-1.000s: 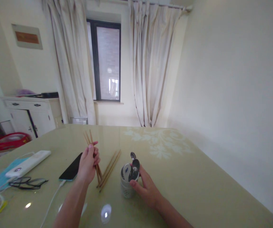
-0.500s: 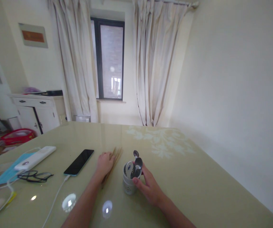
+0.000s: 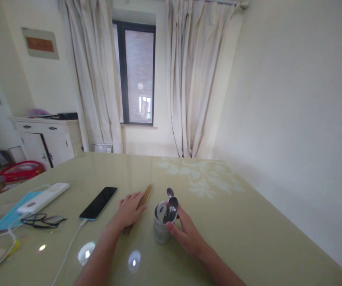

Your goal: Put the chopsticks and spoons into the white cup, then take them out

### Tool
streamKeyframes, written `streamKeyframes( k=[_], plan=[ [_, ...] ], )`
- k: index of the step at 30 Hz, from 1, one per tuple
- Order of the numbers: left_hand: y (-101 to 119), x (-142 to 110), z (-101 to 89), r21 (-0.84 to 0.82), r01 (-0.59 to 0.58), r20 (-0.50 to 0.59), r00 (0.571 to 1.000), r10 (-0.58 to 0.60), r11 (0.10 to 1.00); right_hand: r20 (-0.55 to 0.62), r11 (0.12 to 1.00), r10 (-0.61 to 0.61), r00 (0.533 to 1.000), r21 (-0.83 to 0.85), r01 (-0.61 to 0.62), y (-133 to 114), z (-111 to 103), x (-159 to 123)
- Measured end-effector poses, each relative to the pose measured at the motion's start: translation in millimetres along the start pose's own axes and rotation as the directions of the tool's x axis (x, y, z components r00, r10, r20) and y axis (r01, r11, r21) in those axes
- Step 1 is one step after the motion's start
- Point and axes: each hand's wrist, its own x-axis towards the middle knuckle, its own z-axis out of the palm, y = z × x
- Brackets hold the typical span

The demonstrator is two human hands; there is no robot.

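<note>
Across a bundle of wooden chopsticks (image 3: 148, 192) on the table lies my left hand (image 3: 130, 210), its fingers and thumb closed about their middle. The ends of the chopsticks show beyond and below the hand. My right hand (image 3: 187, 234) grips the right side of a pale utensil holder (image 3: 161, 232) with small holes in its wall, which stands upright. Metal spoons (image 3: 173, 204) and a white ceramic spoon (image 3: 161, 211) stick up out of it. The lower parts of the spoons are hidden inside.
A phone (image 3: 99, 202) on a charging cable lies left of my left hand. Further left are eyeglasses (image 3: 44, 220), a white power strip (image 3: 44, 198) and a blue face mask (image 3: 12, 214). The glossy table (image 3: 248, 238) meets a wall on the right.
My left hand has shifted over the chopsticks, and its thumb now lies across them. The chopsticks are gathered closer together. My right hand and the holder have stayed put.
</note>
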Motion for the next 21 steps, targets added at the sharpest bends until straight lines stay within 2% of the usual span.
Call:
streamKeyframes(
  k=[5,12,17,21],
  plan=[
    [10,-3,12.9,0.051,-0.046,0.099,0.994,0.041,0.998,-0.002,1.000,0.009,1.000,-0.005,-0.009,0,0,0],
    [14,-1,23.8,0.100,-0.087,0.048,0.995,0.082,0.991,0.004,1.000,-0.004,1.000,0.003,0.004,0,1,1],
    [24,1,25.7,0.141,-0.029,0.078,0.997,0.018,0.990,0.015,1.000,0.002,1.000,0.005,-0.002,1,2,2],
    [24,8,26.8,0.087,-0.004,0.106,0.994,-0.005,0.996,0.005,1.000,-0.004,1.000,-0.012,0.004,1,2,3]
  ],
)
